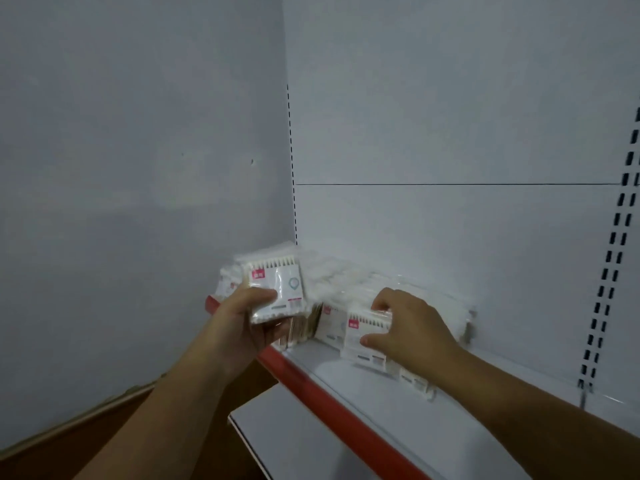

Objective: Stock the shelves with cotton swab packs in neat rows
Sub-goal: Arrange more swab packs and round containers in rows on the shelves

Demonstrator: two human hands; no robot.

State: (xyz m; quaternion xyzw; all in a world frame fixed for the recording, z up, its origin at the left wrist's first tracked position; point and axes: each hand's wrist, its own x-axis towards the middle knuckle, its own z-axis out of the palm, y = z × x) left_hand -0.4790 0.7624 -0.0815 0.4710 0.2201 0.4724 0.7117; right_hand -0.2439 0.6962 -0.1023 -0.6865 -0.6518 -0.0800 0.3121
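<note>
While the left hand [242,320] grips a raised pack [277,285], the right hand [412,327] pinches a shelved pack [363,327] — thumb below, fingers above.

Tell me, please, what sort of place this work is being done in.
Most likely a shop, mid-restocking. The white shelf has a red front strip, a slotted upright runs up the back panel, and identical cotton swab packs stand in a row on it.

Cotton swab packs [287,278] are glinting in clear glossy plastic; the shelf [339,379] is showing smooth matt paint (red strip [301,382] shinier).
</note>
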